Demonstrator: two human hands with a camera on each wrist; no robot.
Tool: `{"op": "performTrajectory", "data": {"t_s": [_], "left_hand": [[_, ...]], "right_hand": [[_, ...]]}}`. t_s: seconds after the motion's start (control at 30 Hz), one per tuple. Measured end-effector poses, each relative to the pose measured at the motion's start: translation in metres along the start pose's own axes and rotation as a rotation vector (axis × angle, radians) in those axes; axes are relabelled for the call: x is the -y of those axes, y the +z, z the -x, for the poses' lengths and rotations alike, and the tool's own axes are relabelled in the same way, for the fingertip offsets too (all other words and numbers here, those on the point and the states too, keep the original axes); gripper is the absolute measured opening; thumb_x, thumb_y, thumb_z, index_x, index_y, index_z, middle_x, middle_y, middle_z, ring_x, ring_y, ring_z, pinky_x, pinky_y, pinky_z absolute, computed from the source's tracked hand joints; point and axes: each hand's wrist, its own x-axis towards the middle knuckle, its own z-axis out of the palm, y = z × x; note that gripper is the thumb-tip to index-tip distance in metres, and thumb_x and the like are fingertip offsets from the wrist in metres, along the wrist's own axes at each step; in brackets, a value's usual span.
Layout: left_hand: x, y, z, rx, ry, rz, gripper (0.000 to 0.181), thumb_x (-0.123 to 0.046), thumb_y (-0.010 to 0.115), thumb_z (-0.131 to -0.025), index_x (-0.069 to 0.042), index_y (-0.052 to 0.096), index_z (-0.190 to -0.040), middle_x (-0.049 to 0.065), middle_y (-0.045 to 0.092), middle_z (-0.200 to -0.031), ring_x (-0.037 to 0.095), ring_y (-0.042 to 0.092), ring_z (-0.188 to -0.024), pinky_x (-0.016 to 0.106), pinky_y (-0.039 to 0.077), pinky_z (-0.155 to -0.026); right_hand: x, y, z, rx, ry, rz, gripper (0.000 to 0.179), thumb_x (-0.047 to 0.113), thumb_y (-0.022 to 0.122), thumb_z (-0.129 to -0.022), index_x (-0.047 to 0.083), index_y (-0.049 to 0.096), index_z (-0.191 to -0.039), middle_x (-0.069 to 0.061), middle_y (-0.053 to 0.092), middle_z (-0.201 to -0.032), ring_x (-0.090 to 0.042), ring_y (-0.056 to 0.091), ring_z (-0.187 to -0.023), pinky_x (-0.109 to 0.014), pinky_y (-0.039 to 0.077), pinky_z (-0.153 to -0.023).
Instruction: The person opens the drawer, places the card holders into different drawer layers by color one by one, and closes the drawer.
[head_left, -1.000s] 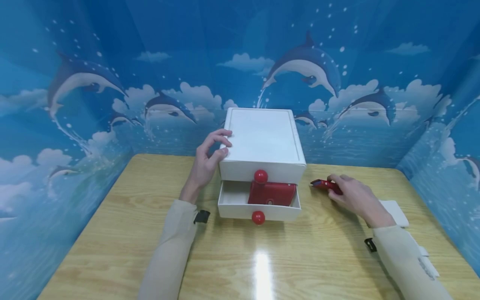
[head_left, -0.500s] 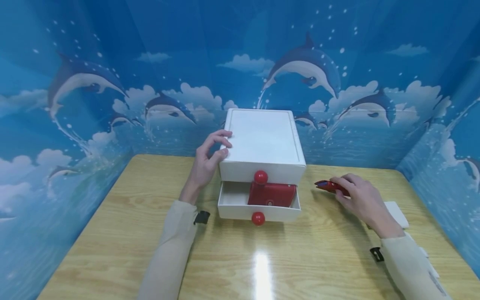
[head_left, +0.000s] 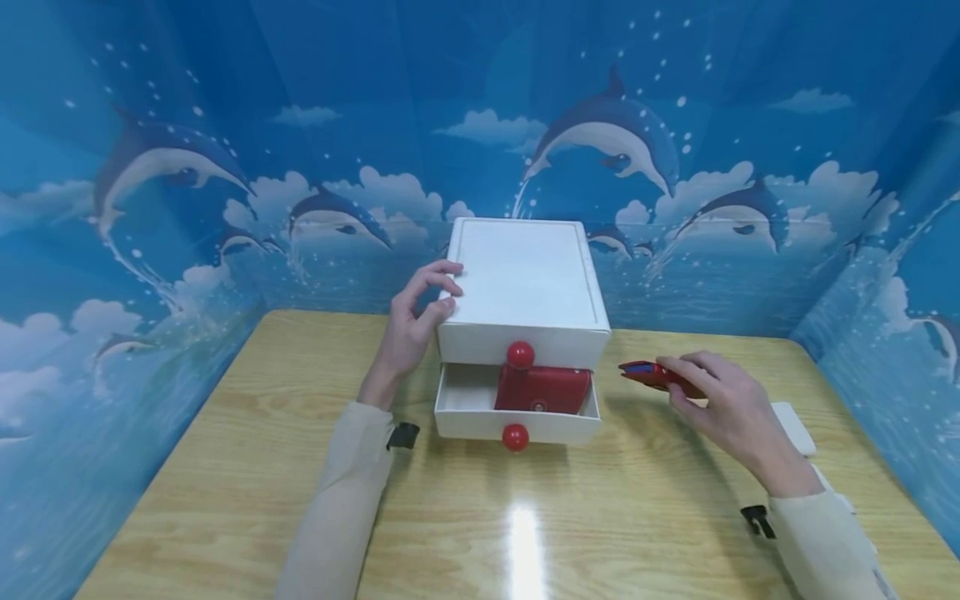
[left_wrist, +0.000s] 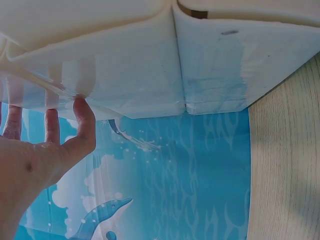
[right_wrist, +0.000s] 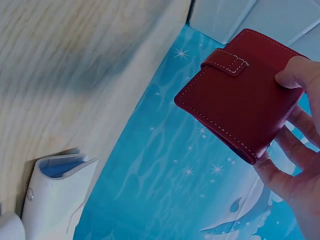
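A white two-drawer box (head_left: 525, 275) with red knobs stands at the back middle of the table. Its lower drawer (head_left: 468, 392) is pulled out, and a red wallet (head_left: 543, 392) with a snap leans inside. My left hand (head_left: 412, 321) rests on the box's left top edge; its fingertips also touch the box in the left wrist view. Right of the box, my right hand (head_left: 723, 404) pinches a second red wallet (right_wrist: 240, 95) between thumb and fingers. This one has a stitched strap, and it points toward the box above the table.
On the right, partly behind the right arm, lie several white items. A white wallet (right_wrist: 60, 195) is among them in the right wrist view. Curtains (head_left: 337, 125) printed with dolphins enclose the back and sides of the wooden table (head_left: 262, 467).
My right hand has raised the red wallet off the table, after drawing slightly right and then shifting it back left toward the box. The left hand and drawers stay in place.
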Motion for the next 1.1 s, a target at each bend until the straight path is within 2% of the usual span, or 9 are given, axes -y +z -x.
{"op": "performTrajectory", "data": {"t_s": [0.1,0.23,0.43,0.63,0.77,0.87,1.1], "left_hand": [[-0.001,0.000,0.000,0.001,-0.001,-0.003,0.023,-0.022,0.052,-0.098,-0.005,0.065,-0.108,0.005,0.058,-0.145,0.017,0.040,-0.148,0.059,0.023,-0.124],[-0.001,0.000,0.001,0.000,-0.001,-0.006,0.023,-0.022,0.052,-0.098,-0.005,0.064,-0.108,0.006,0.057,-0.145,0.018,0.040,-0.148,0.057,0.024,-0.125],[-0.002,0.000,0.000,-0.004,-0.004,-0.009,0.023,-0.022,0.052,-0.097,-0.006,0.064,-0.107,0.006,0.058,-0.145,0.017,0.040,-0.147,0.057,0.024,-0.125],[-0.001,0.000,0.000,-0.003,-0.008,-0.008,0.024,-0.023,0.052,-0.097,-0.005,0.064,-0.107,0.006,0.058,-0.145,0.018,0.040,-0.148,0.057,0.024,-0.125],[-0.001,-0.001,0.000,-0.001,-0.005,-0.006,0.024,-0.023,0.052,-0.097,-0.005,0.064,-0.107,0.006,0.057,-0.145,0.018,0.040,-0.148,0.057,0.024,-0.125],[-0.001,-0.001,0.000,0.002,-0.002,-0.007,0.024,-0.023,0.052,-0.097,-0.005,0.064,-0.108,0.007,0.057,-0.146,0.019,0.039,-0.149,0.058,0.023,-0.125],[0.000,-0.001,0.000,0.007,-0.005,-0.007,0.024,-0.022,0.052,-0.098,-0.004,0.064,-0.108,0.007,0.057,-0.146,0.019,0.039,-0.149,0.058,0.022,-0.125]], "right_hand": [[0.004,-0.003,0.001,-0.019,-0.003,-0.003,0.062,0.053,0.035,-0.102,0.007,0.075,-0.117,-0.012,0.072,-0.097,-0.023,0.067,-0.076,-0.040,0.056,-0.057],[0.011,-0.008,0.002,-0.041,-0.012,0.002,0.061,0.053,0.036,-0.103,0.008,0.075,-0.117,-0.011,0.073,-0.097,-0.023,0.068,-0.078,-0.039,0.056,-0.058],[0.020,-0.015,0.003,-0.063,-0.013,-0.003,0.055,0.049,0.040,-0.104,0.009,0.075,-0.118,-0.009,0.075,-0.099,-0.023,0.069,-0.085,-0.039,0.055,-0.065],[0.032,-0.023,-0.002,-0.165,-0.068,-0.044,0.048,0.044,0.047,-0.104,0.007,0.077,-0.114,-0.008,0.077,-0.096,-0.019,0.069,-0.082,-0.024,0.055,-0.068],[0.039,-0.029,-0.006,-0.219,-0.103,-0.085,0.045,0.040,0.050,-0.104,0.005,0.078,-0.111,-0.007,0.077,-0.096,-0.019,0.068,-0.080,-0.015,0.052,-0.076],[0.045,-0.032,-0.010,-0.256,-0.134,-0.111,0.044,0.038,0.052,-0.104,0.003,0.079,-0.107,-0.008,0.077,-0.094,-0.021,0.068,-0.078,-0.013,0.051,-0.081],[0.057,-0.038,-0.019,-0.320,-0.192,-0.148,0.041,0.034,0.055,-0.103,0.001,0.080,-0.102,-0.010,0.078,-0.091,-0.022,0.068,-0.075,-0.015,0.051,-0.081]]}}
